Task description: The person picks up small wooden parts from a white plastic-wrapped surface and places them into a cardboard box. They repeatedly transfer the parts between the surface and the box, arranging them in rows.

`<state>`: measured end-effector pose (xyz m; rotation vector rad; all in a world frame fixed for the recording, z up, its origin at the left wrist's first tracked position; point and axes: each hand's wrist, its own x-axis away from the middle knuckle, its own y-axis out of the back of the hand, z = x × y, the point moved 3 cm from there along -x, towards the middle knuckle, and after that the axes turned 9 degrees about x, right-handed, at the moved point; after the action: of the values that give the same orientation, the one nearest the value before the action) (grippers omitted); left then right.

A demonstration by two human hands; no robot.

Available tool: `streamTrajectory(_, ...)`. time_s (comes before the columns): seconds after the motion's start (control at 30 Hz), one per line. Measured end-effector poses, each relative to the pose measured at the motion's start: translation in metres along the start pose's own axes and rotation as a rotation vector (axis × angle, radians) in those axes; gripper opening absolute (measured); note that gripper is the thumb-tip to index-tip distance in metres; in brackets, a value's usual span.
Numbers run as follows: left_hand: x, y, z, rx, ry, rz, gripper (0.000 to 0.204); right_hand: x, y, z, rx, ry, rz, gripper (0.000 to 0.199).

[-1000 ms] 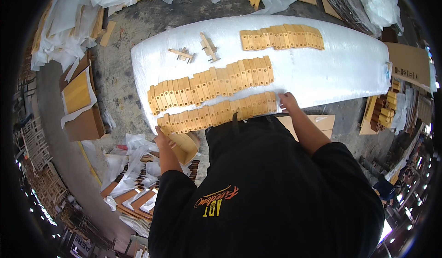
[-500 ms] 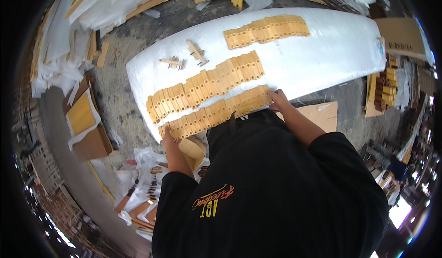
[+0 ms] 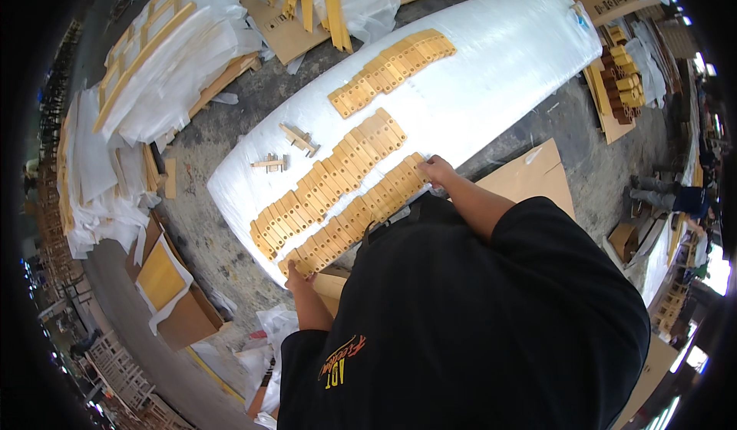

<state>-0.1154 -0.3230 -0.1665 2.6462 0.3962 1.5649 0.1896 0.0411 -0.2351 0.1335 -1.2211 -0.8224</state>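
A near row of small, light wooden blocks with round holes [image 3: 356,216] lies side by side along the near edge of a table wrapped in white plastic film [image 3: 476,69]. My left hand [image 3: 299,278] is closed on the row's left end, thumb on top. At its right end, my right hand [image 3: 436,170] pinches the last blocks. Just beyond runs a middle row of similar blocks [image 3: 330,180], and a shorter far row [image 3: 391,69] lies farther back. Two small wooden clamp-like pieces, one [image 3: 299,139] and another [image 3: 270,163], rest left of the rows.
Film-covered stacks of wooden parts [image 3: 184,69] stand at the far left. Angled yellow wooden pieces [image 3: 334,8] lie behind the table. A cardboard sheet [image 3: 530,176] is on the floor to my right, with stacked wooden pieces [image 3: 620,81] beyond. A person [image 3: 679,198] is far right.
The view has turned, so the table and its rows slant more steeply across the picture. Both hands stay at the two ends of the near row.
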Motion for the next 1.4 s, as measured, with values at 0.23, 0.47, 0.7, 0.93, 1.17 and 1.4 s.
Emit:
streamTrajectory(0.23, 0.002, 0.019, 0.011, 0.008, 0.206, 0.091, 0.065, 0.008, 0.001, -0.005, 0.027, -0.050, -0.064, 0.064)
streamTrajectory(0.47, -0.008, 0.021, 0.018, 0.153, 0.069, 0.165, 0.081, 0.008, -0.007, -0.014, -0.184, -0.083, -0.038, 0.064)
streamTrajectory(0.7, -0.021, 0.018, 0.021, 0.119, 0.072, 0.009, 0.089, 0.006, -0.009, -0.014, -0.272, -0.109, -0.047, 0.062)
streamTrajectory(0.93, -0.028, 0.029, 0.024, 0.105, 0.090, -0.112, 0.092, 0.009, -0.006, -0.005, -0.018, -0.028, -0.134, 0.049)
streamTrajectory(1.17, -0.035, 0.054, -0.021, -0.638, -0.656, -0.386, 0.082, 0.009, -0.002, -0.014, 0.092, 0.154, -0.110, 0.042)
streamTrajectory(1.4, -0.053, 0.049, -0.031, -0.759, -0.676, -0.102, 0.059, 0.004, -0.013, -0.008, -0.158, 0.022, -0.011, 0.043)
